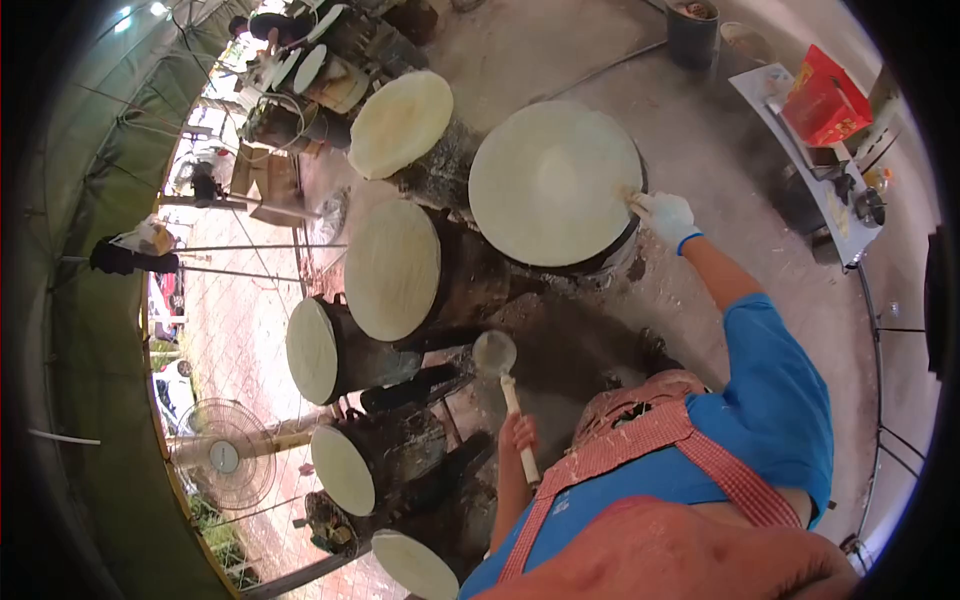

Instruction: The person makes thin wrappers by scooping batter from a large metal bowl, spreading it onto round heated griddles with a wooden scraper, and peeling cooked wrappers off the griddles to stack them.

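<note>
My right hand (664,216), in a white glove with a blue cuff, is at the right edge of a large pale round pancake (550,185) lying on a round griddle (641,180). Its fingertips are pinched at the pancake's rim, where a small brownish patch shows. My left hand (519,432) is bare and wrapped round the pale handle of a ladle (494,353), whose round bowl points away from me over the dark floor.
More round griddles with pale sheets curve along the left, among them one at the top (402,123) and one nearer (393,270). A standing fan (224,455) is at lower left. A narrow table (800,150) with a red bag (825,100) stands at upper right, near a grey bucket (692,40).
</note>
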Available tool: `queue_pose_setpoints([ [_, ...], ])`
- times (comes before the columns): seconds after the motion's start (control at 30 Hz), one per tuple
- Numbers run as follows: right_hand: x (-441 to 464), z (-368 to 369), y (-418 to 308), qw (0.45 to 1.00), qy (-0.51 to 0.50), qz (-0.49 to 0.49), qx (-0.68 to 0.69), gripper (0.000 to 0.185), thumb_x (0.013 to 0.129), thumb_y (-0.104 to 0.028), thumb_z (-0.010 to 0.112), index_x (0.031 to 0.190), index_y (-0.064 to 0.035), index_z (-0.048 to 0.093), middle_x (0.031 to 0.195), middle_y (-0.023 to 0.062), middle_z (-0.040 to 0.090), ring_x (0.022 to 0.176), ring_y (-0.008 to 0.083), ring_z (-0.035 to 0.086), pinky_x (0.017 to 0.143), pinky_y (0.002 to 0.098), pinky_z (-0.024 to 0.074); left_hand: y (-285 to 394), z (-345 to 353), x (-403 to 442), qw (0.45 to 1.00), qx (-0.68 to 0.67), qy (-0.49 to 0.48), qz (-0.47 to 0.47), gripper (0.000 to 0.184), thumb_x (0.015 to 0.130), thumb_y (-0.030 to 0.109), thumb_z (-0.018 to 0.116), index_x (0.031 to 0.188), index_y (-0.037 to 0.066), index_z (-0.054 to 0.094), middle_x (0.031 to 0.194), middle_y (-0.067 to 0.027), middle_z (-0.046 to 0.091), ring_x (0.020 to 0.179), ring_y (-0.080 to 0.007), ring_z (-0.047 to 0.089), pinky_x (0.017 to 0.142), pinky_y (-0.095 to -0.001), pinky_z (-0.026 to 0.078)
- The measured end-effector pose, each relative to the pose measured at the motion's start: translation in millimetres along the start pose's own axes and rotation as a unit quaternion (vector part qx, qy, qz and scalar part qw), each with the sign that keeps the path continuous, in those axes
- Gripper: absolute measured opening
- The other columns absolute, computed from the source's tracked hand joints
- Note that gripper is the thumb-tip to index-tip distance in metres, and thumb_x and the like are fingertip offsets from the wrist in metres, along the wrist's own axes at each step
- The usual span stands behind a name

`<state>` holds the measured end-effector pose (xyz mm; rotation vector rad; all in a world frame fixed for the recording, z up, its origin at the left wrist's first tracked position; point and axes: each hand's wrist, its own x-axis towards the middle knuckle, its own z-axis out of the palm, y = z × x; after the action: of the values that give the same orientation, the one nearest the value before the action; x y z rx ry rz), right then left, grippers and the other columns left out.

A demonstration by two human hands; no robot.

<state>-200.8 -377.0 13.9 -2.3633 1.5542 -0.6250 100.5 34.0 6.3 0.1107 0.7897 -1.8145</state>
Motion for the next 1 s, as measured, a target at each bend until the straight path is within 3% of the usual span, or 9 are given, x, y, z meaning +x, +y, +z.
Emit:
queue_pose_setpoints([
  [0.2,-40,-12,31,0.995,-0.055,0.001,-0.081,0.021,0.082,-0.034,0.048,0.093,-0.0206,0.061,0.071,0.0146,0.058,0.065,0.033,0.058,0.059,0.044,0.0452,44,50,69,0.983,0.159,-0.082,-0.03,0.038,0.089,0.038,0.045,0.061,0.014,0.035,0.048,0.005,0.026,0.033,-0.0069,0.024,0.029,-0.0213,0.02],
  [0.33,-76,-11,24,0.989,-0.089,0.001,-0.119,0.023,0.076,-0.023,0.052,0.098,-0.0184,0.06,0.075,0.0138,0.058,0.067,0.0324,0.057,0.061,0.0441,0.0448,25,116,129,0.926,0.328,-0.085,0.166,0.033,0.09,0.025,0.045,0.061,0.014,0.034,0.05,0.0047,0.027,0.035,-0.0067,0.027,0.03,-0.0212,0.023],
  [0.43,-93,-32,17,0.988,-0.031,0.097,-0.113,0.024,0.08,-0.025,0.048,0.103,-0.022,0.057,0.074,0.0137,0.057,0.065,0.0329,0.058,0.058,0.0442,0.0449,9,155,165,0.923,0.329,0.002,0.199,0.027,0.082,0.001,0.048,0.089,0.02,0.03,0.055,0.0033,0.03,0.038,-0.0058,0.03,0.031,-0.0197,0.024],
  [0.57,-143,13,15,0.985,-0.058,0.058,-0.155,0.025,0.079,-0.025,0.05,0.103,-0.0208,0.057,0.071,0.0132,0.055,0.063,0.0322,0.057,0.059,0.0432,0.0451,-31,175,208,0.83,0.459,0.104,0.299,0.028,0.079,0.002,0.048,0.093,0.017,0.03,0.054,0.0014,0.028,0.037,-0.0081,0.028,0.032,-0.0232,0.026],
  [0.67,-151,18,-54,0.995,-0.035,0.046,-0.086,0.024,0.077,-0.024,0.052,0.1,-0.02,0.059,0.067,0.0109,0.054,0.06,0.0301,0.057,0.056,0.0407,0.045,-32,167,238,0.885,0.384,0.148,0.218,0.018,0.081,0.006,0.048,0.085,0.014,0.032,0.05,0.0011,0.028,0.036,-0.0081,0.028,0.032,-0.0239,0.026],
  [0.73,-148,0,-74,0.995,-0.014,0.051,-0.087,0.021,0.077,-0.024,0.053,0.097,-0.0198,0.06,0.066,0.0107,0.053,0.059,0.0299,0.056,0.055,0.0407,0.0446,-9,161,208,0.976,0.217,-0.025,0.012,0.016,0.085,0.012,0.047,0.075,0.014,0.034,0.047,0.0039,0.026,0.035,-0.0065,0.028,0.031,-0.023,0.025],
  [0.83,-161,-12,-68,0.996,0.009,0.014,-0.088,0.019,0.076,-0.028,0.056,0.092,-0.0196,0.061,0.063,0.0094,0.052,0.057,0.0293,0.054,0.053,0.042,0.0419,-29,140,120,0.846,0.486,-0.036,0.214,0.015,0.089,0.022,0.046,0.077,0.016,0.039,0.042,0.0051,0.024,0.033,-0.0061,0.027,0.028,-0.0232,0.023],
  [0.93,-177,-4,-72,0.987,0.031,-0.1,-0.126,0.033,0.072,-0.025,0.063,0.104,-0.0214,0.058,0.061,0.0068,0.05,0.053,0.0245,0.052,0.048,0.037,0.0385,-25,97,75,0.895,0.365,0.165,0.195,0.008,0.09,0.023,0.047,0.089,0.018,0.041,0.041,0.0039,0.024,0.033,-0.0066,0.026,0.028,-0.0229,0.021],
  [1.0,-177,-5,-96,0.988,0.052,-0.114,-0.09,0.036,0.072,-0.025,0.064,0.107,-0.0193,0.057,0.061,0.0072,0.05,0.052,0.0242,0.051,0.047,0.0361,0.0379,0,92,72,0.989,0.139,0.038,0.026,0.008,0.088,0.022,0.048,0.092,0.017,0.044,0.05,0.0032,0.029,0.035,-0.0053,0.027,0.028,-0.0196,0.023],
])
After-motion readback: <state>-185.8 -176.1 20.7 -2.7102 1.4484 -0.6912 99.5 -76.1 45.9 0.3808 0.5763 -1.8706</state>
